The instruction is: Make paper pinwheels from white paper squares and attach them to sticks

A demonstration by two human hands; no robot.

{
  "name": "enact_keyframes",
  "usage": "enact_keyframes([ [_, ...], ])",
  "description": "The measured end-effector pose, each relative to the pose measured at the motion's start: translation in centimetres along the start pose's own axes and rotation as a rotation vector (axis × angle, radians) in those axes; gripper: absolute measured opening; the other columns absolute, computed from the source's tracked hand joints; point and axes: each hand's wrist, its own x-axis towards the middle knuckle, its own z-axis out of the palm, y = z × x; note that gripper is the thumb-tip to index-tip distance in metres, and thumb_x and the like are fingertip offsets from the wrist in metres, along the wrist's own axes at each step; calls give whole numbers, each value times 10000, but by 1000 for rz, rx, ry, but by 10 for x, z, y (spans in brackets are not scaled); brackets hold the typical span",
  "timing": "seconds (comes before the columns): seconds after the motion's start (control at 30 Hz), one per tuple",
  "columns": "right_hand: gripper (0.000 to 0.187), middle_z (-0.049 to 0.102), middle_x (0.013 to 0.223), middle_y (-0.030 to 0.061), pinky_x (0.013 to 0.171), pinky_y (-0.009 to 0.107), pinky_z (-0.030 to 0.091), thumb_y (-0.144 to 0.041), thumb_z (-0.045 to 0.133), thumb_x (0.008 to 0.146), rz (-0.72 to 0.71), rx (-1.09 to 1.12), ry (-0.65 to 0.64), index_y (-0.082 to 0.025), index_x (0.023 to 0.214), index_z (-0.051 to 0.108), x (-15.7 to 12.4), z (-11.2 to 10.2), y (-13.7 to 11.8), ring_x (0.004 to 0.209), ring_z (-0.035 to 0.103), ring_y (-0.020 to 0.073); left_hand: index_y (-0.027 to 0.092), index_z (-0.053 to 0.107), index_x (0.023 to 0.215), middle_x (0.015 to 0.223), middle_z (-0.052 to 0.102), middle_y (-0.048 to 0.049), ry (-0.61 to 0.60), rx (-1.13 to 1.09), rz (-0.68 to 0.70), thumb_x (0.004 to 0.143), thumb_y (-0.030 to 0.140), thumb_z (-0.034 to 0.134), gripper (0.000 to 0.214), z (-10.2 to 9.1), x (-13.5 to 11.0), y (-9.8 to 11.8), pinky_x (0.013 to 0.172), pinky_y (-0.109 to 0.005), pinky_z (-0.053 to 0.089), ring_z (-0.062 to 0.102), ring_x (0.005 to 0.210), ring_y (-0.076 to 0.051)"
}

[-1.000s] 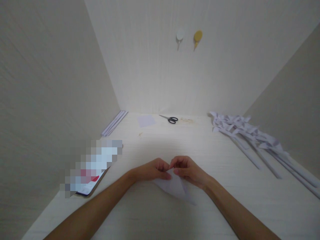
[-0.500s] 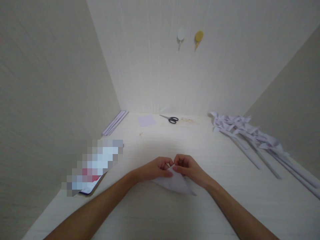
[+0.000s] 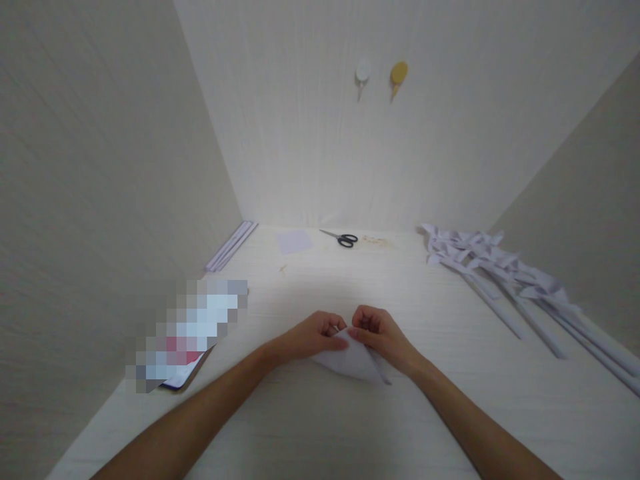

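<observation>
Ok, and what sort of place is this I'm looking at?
Probably a small craft booth or desk nook, though the wider room isn't shown: a pale tabletop walled in on three sides, scissors lying near the back, and white paper held at the front.

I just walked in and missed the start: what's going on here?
A person's left hand and right hand both pinch a piece of white paper near its upper edge. Farther back, scissors lie beside a flat paper square, with neither hand on them. Folded paper shapes and long white sticks lie on the right; thin white rods and a partly blurred phone lie on the left.
</observation>
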Motion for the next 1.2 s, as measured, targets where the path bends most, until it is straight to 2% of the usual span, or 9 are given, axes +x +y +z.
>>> enact_keyframes([
  [0.13, 219, 371, 465, -65, 376, 194, 194, -297, 596, 633, -36, 3, 147, -172, 580, 423, 4, -8, 3, 409, 310, 51, 121, 490, 612, 517, 557, 15, 147, -13, -35, 558, 340, 624, 263, -9, 1, 1, 447, -187, 361, 518, 459, -87],
  [0.23, 226, 362, 448, -68, 370, 195, 189, -306, 588, 640, -57, 18, 276, -176, 572, 416, 7, -14, 7, 392, 307, 51, 125, 495, 628, 547, 608, -28, 312, -81, -35, 556, 342, 626, 263, -16, 1, 3, 525, -240, 434, 585, 531, -138],
  [0.37, 223, 352, 441, -71, 368, 198, 178, -322, 580, 644, -73, 29, 389, -182, 588, 415, 10, -17, 11, 385, 296, 54, 122, 511, 644, 551, 624, -45, 541, -139, 60, 549, 306, 641, 244, -16, 2, 5, 537, -235, 451, 587, 518, -129],
  [0.5, 213, 331, 460, -70, 388, 204, 193, -323, 562, 661, -150, -31, 436, -183, 592, 417, 9, -14, 9, 411, 284, 61, 116, 524, 662, 552, 619, -35, 661, -161, 106, 562, 278, 635, 220, -11, 2, 6, 495, -196, 431, 584, 529, -119],
  [0.73, 150, 386, 547, -33, 454, 222, 278, -293, 504, 723, -283, -209, 482, -187, 643, 435, 2, -3, 3, 501, 357, 91, 115, 556, 740, 651, 624, -38, 778, -275, 156, 573, 292, 628, 254, -8, 2, 7, 508, -186, 436, 585, 612, -121],
  [0.87, 127, 415, 564, -19, 487, 238, 316, -269, 468, 749, -347, -369, 493, -198, 651, 431, -3, 5, 0, 521, 389, 103, 112, 587, 746, 706, 631, -45, 812, -361, 177, 578, 311, 626, 263, -3, 3, 5, 612, -221, 467, 578, 639, -114],
  [1.0, 118, 454, 570, -4, 501, 248, 340, -245, 446, 756, -415, -488, 484, -203, 645, 440, -8, 10, -2, 526, 416, 112, 103, 611, 709, 710, 632, -47, 787, -425, 185, 584, 330, 618, 259, 5, 2, 6, 713, -268, 466, 573, 670, -122],
  [1.2, 101, 457, 583, -1, 499, 245, 348, -218, 435, 760, -509, -576, 423, -207, 660, 442, -10, 12, 1, 523, 417, 113, 80, 604, 741, 728, 644, -92, 717, -524, 196, 635, 333, 573, 276, 8, 1, 9, 740, -300, 453, 590, 699, -155],
])
